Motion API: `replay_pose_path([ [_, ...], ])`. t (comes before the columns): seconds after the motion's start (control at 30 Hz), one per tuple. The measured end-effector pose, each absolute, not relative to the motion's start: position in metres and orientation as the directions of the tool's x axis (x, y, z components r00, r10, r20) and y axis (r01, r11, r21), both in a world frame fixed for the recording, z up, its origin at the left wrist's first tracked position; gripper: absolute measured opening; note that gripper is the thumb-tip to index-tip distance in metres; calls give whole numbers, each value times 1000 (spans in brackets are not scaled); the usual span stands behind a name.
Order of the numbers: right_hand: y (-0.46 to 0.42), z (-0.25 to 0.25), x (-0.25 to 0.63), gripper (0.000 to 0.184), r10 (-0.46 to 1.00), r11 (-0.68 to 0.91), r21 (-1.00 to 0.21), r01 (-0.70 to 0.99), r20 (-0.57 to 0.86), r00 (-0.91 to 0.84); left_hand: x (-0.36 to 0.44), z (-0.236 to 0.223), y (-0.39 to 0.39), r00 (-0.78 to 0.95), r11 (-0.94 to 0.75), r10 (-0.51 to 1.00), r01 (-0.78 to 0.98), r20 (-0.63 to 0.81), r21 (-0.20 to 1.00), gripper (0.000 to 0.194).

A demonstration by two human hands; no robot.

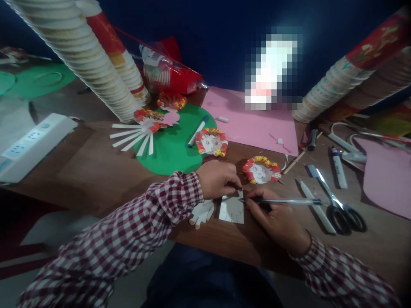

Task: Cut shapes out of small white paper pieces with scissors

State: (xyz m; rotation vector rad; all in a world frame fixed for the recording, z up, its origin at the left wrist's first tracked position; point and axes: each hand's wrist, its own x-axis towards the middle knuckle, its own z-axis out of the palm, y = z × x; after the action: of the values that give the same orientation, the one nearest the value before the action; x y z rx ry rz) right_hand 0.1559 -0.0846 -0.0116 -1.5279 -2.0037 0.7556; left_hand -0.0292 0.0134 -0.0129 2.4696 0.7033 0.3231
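Note:
My right hand [276, 220] grips a clear-barrelled pen [289, 201], its tip at a small white piece of paper [231, 209] marked with thin dark lines. My left hand [218, 177] is curled over the paper's top edge, holding it down on the table; its fingertips are partly hidden. Just left of the paper lies a fringed white paper cutout [203, 211], partly under my left wrist. Beyond my hands are two cut paper-cup pieces with drawn faces and curled red-and-yellow rims, a left one [212, 142] and a right one [260, 170].
Scissors [342, 211], a white pen-like tool [316, 205] and a marker [338, 167] lie at right. Green paper [167, 158] holds another marker [198, 130]. Pink paper [257, 128] lies behind. Tall cup stacks [80, 51] and a power strip [35, 145] stand around.

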Motion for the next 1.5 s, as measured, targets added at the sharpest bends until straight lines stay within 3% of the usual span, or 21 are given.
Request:
replay_pose_path([
  [1.5,-85,-10,157,3,960,231,-702,674,51,-276,-30,-12,15,848,-713,523,376,92,592,18],
])
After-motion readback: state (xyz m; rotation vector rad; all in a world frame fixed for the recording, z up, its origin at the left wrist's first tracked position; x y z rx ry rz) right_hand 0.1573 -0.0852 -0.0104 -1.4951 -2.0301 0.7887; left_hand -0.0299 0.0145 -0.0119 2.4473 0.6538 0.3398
